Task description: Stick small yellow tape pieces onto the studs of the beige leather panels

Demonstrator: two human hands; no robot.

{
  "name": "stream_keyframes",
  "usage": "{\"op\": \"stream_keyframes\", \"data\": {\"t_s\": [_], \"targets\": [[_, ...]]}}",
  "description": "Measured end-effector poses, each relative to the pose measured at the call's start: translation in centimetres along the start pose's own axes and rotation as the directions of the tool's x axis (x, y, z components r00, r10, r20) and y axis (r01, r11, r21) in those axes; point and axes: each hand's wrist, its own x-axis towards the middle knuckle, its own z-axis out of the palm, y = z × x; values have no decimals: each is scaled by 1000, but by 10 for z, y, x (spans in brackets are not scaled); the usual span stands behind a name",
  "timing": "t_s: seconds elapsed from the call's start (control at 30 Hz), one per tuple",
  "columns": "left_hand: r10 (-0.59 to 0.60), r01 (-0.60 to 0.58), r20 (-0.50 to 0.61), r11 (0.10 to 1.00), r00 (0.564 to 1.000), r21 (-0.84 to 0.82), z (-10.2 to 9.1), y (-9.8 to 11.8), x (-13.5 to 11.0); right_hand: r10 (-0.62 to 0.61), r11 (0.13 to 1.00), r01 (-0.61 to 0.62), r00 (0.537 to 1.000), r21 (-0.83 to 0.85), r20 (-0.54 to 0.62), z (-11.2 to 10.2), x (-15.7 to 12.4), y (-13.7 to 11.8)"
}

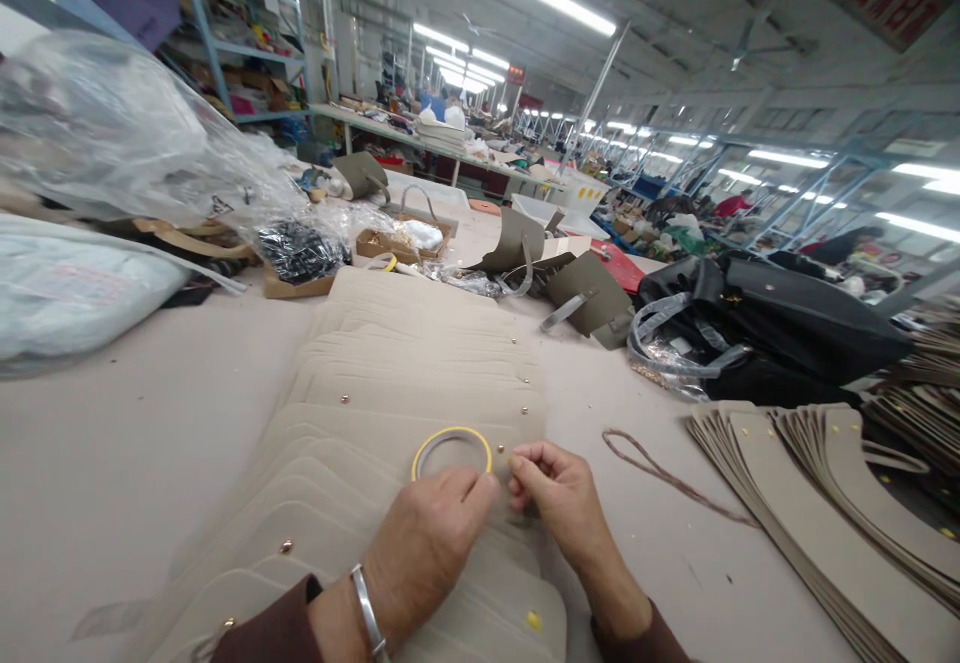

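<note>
My left hand (431,538) is closed around the near edge of a thin yellow tape ring (451,439), which rests over a fanned stack of beige leather panels (405,383) with small gold studs. My right hand (555,488) sits just right of the ring, its fingertips pinched together by a stud; what they pinch is too small to name. A silver bangle circles my left wrist, and both sleeves are dark brown.
A second fan of beige panels (832,503) lies at the right, with a thin brown cord (660,473) beside it. Black bags (765,328) and olive bag parts (585,298) lie beyond. Clear plastic bags (112,133) and a box of fittings (300,258) crowd the left.
</note>
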Motion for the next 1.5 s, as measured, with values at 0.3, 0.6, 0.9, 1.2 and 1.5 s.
{"op": "stream_keyframes", "data": {"t_s": [0.3,0.6,0.9,1.2,1.5], "targets": [[-168,121,441,984,882,133,-3,-2,14,-254,859,230,967,-458,9,6,10,4],[-176,125,470,982,865,138,-3,-2,13,-356,762,292,935,-578,3,10,15,4],[-153,109,384,985,910,132,-1,-3,11,-414,767,385,908,-513,61,-5,2,14],[-134,83,390,986,911,145,-3,-2,12,-521,589,427,850,-686,82,10,12,14],[-10,7,-39,997,999,-78,-6,-17,1,-316,774,418,906,-476,281,-11,1,0]]}}
